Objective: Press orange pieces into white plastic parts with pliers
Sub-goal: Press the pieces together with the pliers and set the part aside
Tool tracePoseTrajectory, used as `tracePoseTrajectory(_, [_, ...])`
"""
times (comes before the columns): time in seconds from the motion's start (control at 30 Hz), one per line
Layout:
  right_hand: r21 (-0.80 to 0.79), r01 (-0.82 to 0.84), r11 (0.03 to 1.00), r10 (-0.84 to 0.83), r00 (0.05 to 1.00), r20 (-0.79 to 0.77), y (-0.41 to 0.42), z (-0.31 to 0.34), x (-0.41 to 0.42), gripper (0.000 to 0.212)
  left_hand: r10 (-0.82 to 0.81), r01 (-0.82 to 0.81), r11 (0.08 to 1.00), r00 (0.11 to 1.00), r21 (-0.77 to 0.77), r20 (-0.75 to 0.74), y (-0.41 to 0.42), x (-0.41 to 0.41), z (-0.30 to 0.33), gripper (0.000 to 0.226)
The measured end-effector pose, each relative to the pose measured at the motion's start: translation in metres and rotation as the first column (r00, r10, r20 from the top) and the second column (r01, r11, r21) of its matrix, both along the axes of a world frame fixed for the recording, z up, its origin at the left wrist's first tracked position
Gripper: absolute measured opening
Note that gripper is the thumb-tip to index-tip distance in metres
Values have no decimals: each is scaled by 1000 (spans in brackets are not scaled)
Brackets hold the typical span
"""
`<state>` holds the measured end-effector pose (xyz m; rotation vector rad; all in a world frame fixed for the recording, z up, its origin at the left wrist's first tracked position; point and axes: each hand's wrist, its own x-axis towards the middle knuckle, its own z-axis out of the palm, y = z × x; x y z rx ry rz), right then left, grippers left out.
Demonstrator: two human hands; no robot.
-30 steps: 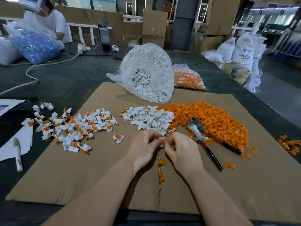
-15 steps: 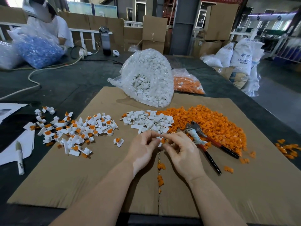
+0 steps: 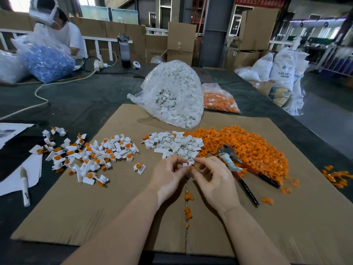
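Observation:
Both hands meet above the cardboard sheet point(image 3: 114, 211). My left hand point(image 3: 168, 175) pinches a white plastic part point(image 3: 188, 162) at its fingertips. My right hand point(image 3: 214, 178) pinches a small orange piece point(image 3: 191, 167) against that part. Just beyond lie a pile of loose white parts point(image 3: 173, 143) and a wide heap of orange pieces point(image 3: 246, 146). The red-handled pliers point(image 3: 240, 169) lie untouched on the cardboard to the right of my right hand. A spread of white parts with orange pieces fitted in them point(image 3: 91, 155) lies to the left.
A clear bag of white parts point(image 3: 172, 92) and a bag of orange pieces point(image 3: 219, 100) stand behind the piles. A marker point(image 3: 24, 186) and papers lie at the left edge. Another person point(image 3: 63, 29) sits far left with a bag of blue parts point(image 3: 47, 60). A few orange pieces point(image 3: 188, 203) lie between my wrists.
The view has tilted up a little. My fingers have shifted around the white part, and the orange piece now shows at my right fingertips. The pliers have not moved.

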<state>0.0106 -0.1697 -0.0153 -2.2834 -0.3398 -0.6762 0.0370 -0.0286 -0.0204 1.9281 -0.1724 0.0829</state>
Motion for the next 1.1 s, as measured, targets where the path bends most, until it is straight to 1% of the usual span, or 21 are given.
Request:
tracePoseTrajectory(0.03, [17, 55, 998, -55, 998, 5, -1, 1, 0, 23, 0, 0, 1000, 1000, -16, -9, 0, 0, 0, 6])
tracePoseTrajectory(0.1, [2, 244, 970, -244, 969, -36, -7, 4, 1, 27, -2, 1, 999, 1000, -46, -29, -1, 0, 0, 5])
tracePoseTrajectory(0.13, [-42, 358, 933, -360, 928, -95, -12, 6, 2, 32, -4, 2, 999, 999, -54, -34, -1, 0, 1, 5])
tracePoseTrajectory(0.17, [-125, 460, 879, -475, 862, -177, -19, 9, 4, 38, -4, 2, 998, 999, -57, -37, -1, -1, 0, 5])
tracePoseTrajectory(0.2, [-250, 520, 817, -574, 774, -267, -25, 13, 5, 45, 0, -2, 998, 999, -61, -39, -1, 0, 0, 5])
tracePoseTrajectory(0.23, [-383, 524, 761, -644, 682, -346, -31, 16, 6, 51, 5, -8, 998, 999, -69, -41, 0, -1, 0, 6])
tracePoseTrajectory(0.27, [-492, 491, 719, -688, 605, -402, -37, 18, 7, 57, 10, -14, 997, 999, -81, -46, 0, -1, 1, 6])
tracePoseTrajectory(0.3, [-563, 447, 695, -709, 553, -437, -42, 21, 8, 60, 12, -17, 995, 999, -98, -52, 0, -1, 1, 7])
tracePoseTrajectory(0.33, [-599, 413, 686, -716, 530, -455, -45, 22, 8, 60, 13, -19, 993, 998, -115, -57, -1, -1, 2, 6])
tracePoseTrajectory(0.37, [-613, 396, 684, -715, 528, -458, -48, 23, 9, 56, 12, -20, 992, 998, -128, -60, -1, -1, 2, 7])
tracePoseTrajectory(0.43, [-627, 392, 673, -719, 548, -428, -49, 25, 10, 45, 15, -23, 991, 998, -135, -57, 0, -2, 4, 8])
tracePoseTrajectory(0.5, [-638, 398, 659, -726, 558, -402, -49, 27, 9, 44, 23, -30, 990, 998, -136, -56, 1, -3, 4, 9])
tracePoseTrajectory(0.57, [-611, 413, 676, -712, 579, -397, -48, 29, 8, 44, 31, -39, 989, 998, -139, -60, 2, -3, 5, 10])
tracePoseTrajectory(0.67, [-512, 402, 760, -618, 692, -374, -42, 36, 3, 34, 34, -47, 983, 996, -176, -79, 2, -3, 8, 13])
tracePoseTrajectory(0.73, [-419, 318, 850, -489, 772, -407, -34, 43, 0, 26, 36, -60, 970, 994, -236, -103, 3, -5, 11, 15])
tracePoseTrajectory(0.8, [-330, 174, 928, -330, 796, -508, -23, 49, -4, 25, 40, -81, 944, 990, -318, -135, 4, -6, 14, 15])
tracePoseTrajectory(0.9, [-160, 0, 987, -106, 752, -651, -10, 55, -12, 28, 49, -119, 913, 982, -391, -184, 4, -7, 16, 13])
tracePoseTrajectory(1.03, [21, -48, 999, 47, 673, -738, -5, 61, -17, 31, 90, -207, 871, 959, -446, -269, 1, -3, 18, 11])
tracePoseTrajectory(1.1, [72, -66, 995, 97, 635, -766, -5, 65, -18, 34, 110, -240, 859, 949, -452, -294, 0, -2, 18, 11])
